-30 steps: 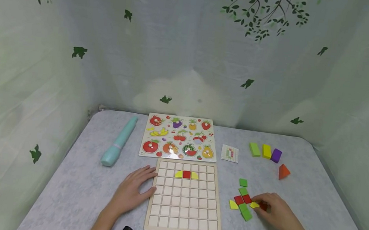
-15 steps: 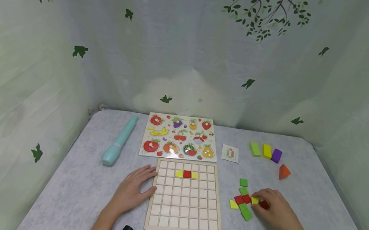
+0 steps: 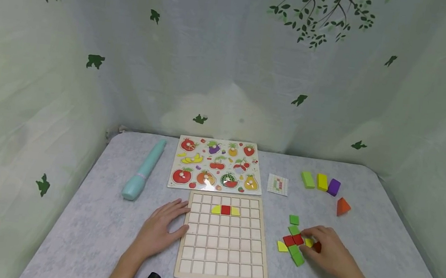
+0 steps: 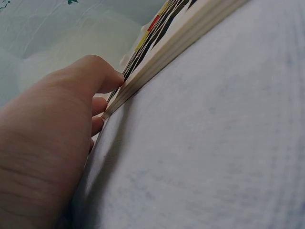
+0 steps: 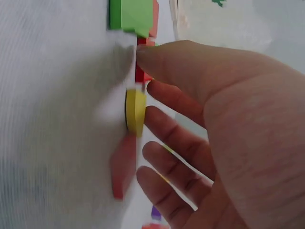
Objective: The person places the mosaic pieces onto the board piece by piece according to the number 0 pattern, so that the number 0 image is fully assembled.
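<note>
We see the far edge of the pale wooden grid board (image 3: 223, 248) just beside the white fruit-picture panel (image 3: 217, 166), while a strip of mottled grey tabletop (image 3: 274, 271) separates its right edge from the loose tiles. Among these, we find the red square tile (image 3: 297, 239) close against green blocks (image 3: 296, 256), with the small yellow tile (image 3: 308, 242) near its right side. Our left hand (image 3: 160, 230) lies palm down, fingers extended, tips touching the board's left edge. Our right hand (image 3: 327, 250) reaches in from the right, thumb and forefinger parted about the red square tile; we cannot tell whether they grip it. The other fingers bend loosely.
</note>
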A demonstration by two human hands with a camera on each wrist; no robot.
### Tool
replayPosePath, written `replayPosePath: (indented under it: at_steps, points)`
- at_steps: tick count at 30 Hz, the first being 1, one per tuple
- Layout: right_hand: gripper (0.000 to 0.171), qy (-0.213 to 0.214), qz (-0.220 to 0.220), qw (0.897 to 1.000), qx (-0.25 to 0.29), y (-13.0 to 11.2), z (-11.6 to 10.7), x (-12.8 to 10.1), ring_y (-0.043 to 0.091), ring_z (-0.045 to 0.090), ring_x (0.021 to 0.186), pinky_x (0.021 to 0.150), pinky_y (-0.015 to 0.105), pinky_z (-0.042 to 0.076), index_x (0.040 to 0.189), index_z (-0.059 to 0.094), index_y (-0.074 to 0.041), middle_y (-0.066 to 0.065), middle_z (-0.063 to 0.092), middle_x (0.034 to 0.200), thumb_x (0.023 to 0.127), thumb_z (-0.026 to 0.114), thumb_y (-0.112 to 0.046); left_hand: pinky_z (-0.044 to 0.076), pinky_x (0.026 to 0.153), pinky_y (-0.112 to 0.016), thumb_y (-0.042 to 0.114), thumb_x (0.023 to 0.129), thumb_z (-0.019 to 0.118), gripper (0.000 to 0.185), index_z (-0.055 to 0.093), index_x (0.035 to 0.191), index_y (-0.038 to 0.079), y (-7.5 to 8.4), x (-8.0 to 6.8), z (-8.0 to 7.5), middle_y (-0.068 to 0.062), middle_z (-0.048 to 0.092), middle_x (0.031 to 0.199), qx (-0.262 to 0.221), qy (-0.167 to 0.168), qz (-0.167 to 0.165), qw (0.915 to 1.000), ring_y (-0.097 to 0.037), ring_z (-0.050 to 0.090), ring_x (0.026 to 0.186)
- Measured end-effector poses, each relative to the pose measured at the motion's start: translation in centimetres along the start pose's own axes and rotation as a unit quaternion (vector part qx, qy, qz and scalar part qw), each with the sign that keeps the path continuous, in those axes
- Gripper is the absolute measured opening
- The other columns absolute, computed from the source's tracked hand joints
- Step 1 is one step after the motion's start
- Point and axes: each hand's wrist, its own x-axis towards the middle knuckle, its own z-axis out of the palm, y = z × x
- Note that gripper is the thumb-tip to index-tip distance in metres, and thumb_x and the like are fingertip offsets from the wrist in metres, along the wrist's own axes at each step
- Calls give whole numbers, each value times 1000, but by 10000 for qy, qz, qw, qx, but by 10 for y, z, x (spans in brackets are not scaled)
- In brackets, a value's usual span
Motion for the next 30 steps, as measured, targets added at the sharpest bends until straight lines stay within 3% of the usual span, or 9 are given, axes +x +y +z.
replayPosePath:
  at_steps: [4, 13, 18, 21, 30]
  points:
    - [25, 80, -207, 9997, -40, -5, 3, 5, 19, 58, 101, 88, 43, 56, 106, 75, -20, -6, 70, 104, 84, 86, -27, 35, 121, -56, 30, 90, 81, 51, 67, 137, 17, 1, -1, 0, 2, 57, 152, -44, -3, -22, 10000, -27, 44, 148]
    - [30, 164, 18, 9997, -199, -15, 0, 11, 18, 57, 97, 86, 44, 57, 94, 71, -20, -8, 65, 91, 82, 87, -42, 35, 121, -56, 31, 90, 81, 52, 67, 138, 17, 2, 0, -1, 2, 57, 152, -30, -11, -2, 10000, -27, 44, 148]
    - [24, 548, -603, 9966, 117, -32, 0, 20, 15, 58, 97, 85, 41, 57, 91, 69, -23, -10, 64, 91, 82, 88, -36, 36, 120, -57, 31, 90, 81, 52, 67, 138, 17, 2, 1, -2, 2, 57, 151, -7, -5, 7, 10000, -27, 45, 147]
    - [23, 554, -981, 9933, 247, -47, 6, 31, 13, 57, 95, 82, 37, 56, 91, 69, -23, -11, 64, 91, 84, 87, -36, 36, 120, -57, 31, 90, 81, 51, 67, 137, 17, 3, 0, -2, 2, 57, 151, 4, 4, -18, 10000, -27, 45, 147]
    - [28, 132, -1123, 9919, 585, -95, 32, 62, 9, 51, 89, 76, 29, 52, 93, 68, -24, -13, 62, 91, 84, 85, -44, 36, 120, -57, 31, 90, 81, 51, 67, 137, 18, 1, -2, -1, 2, 58, 151, -21, 6, -30, 10000, -27, 45, 147]
